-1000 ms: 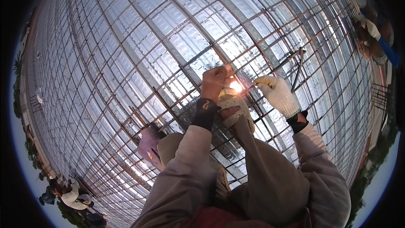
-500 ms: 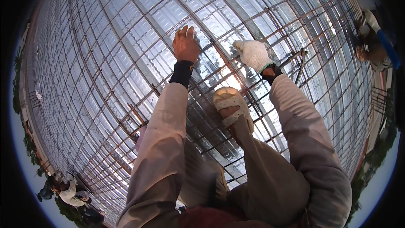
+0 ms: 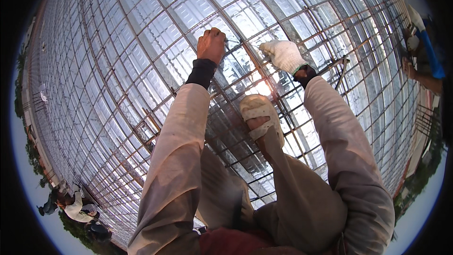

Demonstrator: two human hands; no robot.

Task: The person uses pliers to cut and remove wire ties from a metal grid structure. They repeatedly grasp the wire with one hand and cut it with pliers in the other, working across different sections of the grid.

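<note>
Bare with a black wristband, my left hand is closed, its fingers curled down beside a bar of the steel rebar grid. My right hand, in a white knitted glove, is also closed, with thumb and fingers together a little above the same grid. Whatever either hand holds is hidden or too thin to make out. Between and below the hands, my foot in a pale strapped sandal rests on the bars. A dark, thin hooked piece lies beside my right wrist; its kind is unclear.
Under the bars runs shiny ribbed metal decking. A co-worker's arm and a blue item appear at the right edge. Another person crouches at the lower left. Bar ends stick out along the right edge.
My left hand's fingers have curled in more tightly. My right hand has stayed near the same bars and turned slightly. The view has shifted a little against the grid.
</note>
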